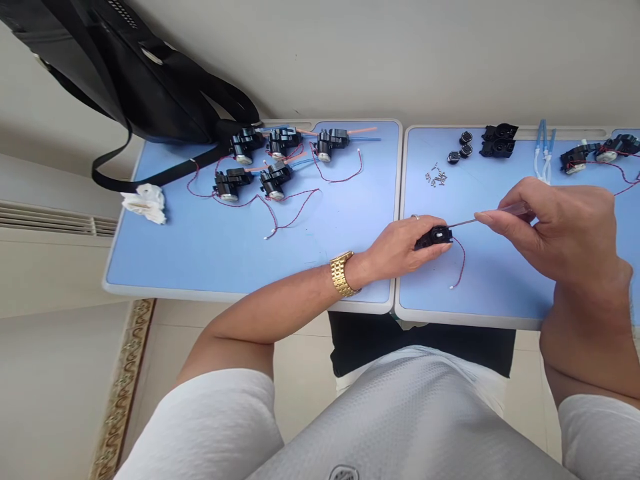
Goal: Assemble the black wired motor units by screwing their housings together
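Note:
My left hand [400,248] is closed around a small black motor unit [440,235], holding it just above or on the right-hand blue table; a thin red-and-dark wire [464,259] with a white plug trails from it. My right hand [565,230] grips the clear handle of a screwdriver [463,222], whose thin shaft points left and meets the far side of the unit. Where the tip sits is too small to make out. Beyond the hands lie a scatter of small screws [437,177] and several round black parts [465,150].
On the left table [200,260] stand several black motor units [275,180] with wires and tubes, a crumpled tissue [145,202] and a black bag [150,80]. Black housings [499,140], blue-tipped tubes [545,150] and further motor units [580,158] sit on the right table's far side.

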The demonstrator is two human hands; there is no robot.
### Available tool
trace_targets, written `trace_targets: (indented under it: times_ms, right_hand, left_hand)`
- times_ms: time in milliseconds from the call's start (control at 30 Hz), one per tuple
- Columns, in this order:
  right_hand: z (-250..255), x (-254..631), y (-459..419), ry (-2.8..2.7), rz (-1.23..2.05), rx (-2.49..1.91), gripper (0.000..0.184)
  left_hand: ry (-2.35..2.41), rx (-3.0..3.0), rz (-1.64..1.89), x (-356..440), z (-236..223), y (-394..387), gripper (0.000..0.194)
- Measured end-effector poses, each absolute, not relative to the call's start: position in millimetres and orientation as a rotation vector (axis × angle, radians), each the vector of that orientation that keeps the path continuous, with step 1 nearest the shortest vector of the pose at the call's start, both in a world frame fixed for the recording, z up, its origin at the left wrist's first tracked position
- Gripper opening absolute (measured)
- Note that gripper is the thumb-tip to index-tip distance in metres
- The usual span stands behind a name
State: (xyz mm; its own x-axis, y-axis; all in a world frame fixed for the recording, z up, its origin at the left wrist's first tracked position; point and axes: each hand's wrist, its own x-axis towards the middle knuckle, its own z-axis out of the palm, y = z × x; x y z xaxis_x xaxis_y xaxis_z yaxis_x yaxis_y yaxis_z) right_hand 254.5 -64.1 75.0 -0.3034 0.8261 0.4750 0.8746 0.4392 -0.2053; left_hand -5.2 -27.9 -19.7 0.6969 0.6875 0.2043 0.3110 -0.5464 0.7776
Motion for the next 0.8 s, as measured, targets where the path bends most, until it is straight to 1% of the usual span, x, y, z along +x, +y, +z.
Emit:
trace_targets:
  times_ms: [33, 167, 233, 300, 367, 500, 567, 600, 733, 800]
  right_hand:
    - [75.2, 254.8, -64.0, -2.185, -0.119, -1.405, 0.043]
    - [80.1, 253.4, -66.4, -2.266, 0.061, -1.266, 0.018]
    - [82.4, 252.0, -68.3, -2.297, 0.136, -1.247, 0.011]
    - [82.9, 250.9, -69.6, -2.300, 0.134, -1.273, 0.008]
    - [81.1, 250.5, -69.2, -2.268, 0.063, -1.295, 0.015]
    - [75.3, 252.8, -64.9, -2.197, -0.118, -1.315, 0.038]
    - [74.2, 254.4, -63.2, -2.194, -0.170, -1.308, 0.041]
    - [74.5, 255.0, -62.9, -2.206, -0.168, -1.288, 0.038]
    - [79.5, 253.9, -65.4, -2.278, 0.036, -1.236, 0.011]
    - [82.0, 251.8, -67.5, -2.277, 0.105, -1.259, 0.006]
  left_hand:
    - [0.760, 2.159, 0.652, -5.3, -19.2, -28.0, 0.047]
    - [0.760, 2.159, 0.655, -5.1, -18.2, -28.1, 0.049]
    - [0.763, 2.159, 0.651, -4.9, -18.6, -27.9, 0.049]
    - [0.772, 2.158, 0.641, -4.7, -19.5, -27.6, 0.049]
    - [0.778, 2.157, 0.623, -4.6, -20.5, -27.5, 0.048]
    - [0.772, 2.155, 0.619, -4.5, -21.8, -27.7, 0.048]
    - [0.773, 2.153, 0.626, -4.6, -21.5, -27.9, 0.048]
    - [0.772, 2.152, 0.629, -4.7, -21.2, -28.0, 0.048]
    - [0.775, 2.158, 0.644, -4.7, -19.8, -28.0, 0.050]
    - [0.773, 2.162, 0.647, -4.5, -19.5, -28.0, 0.050]
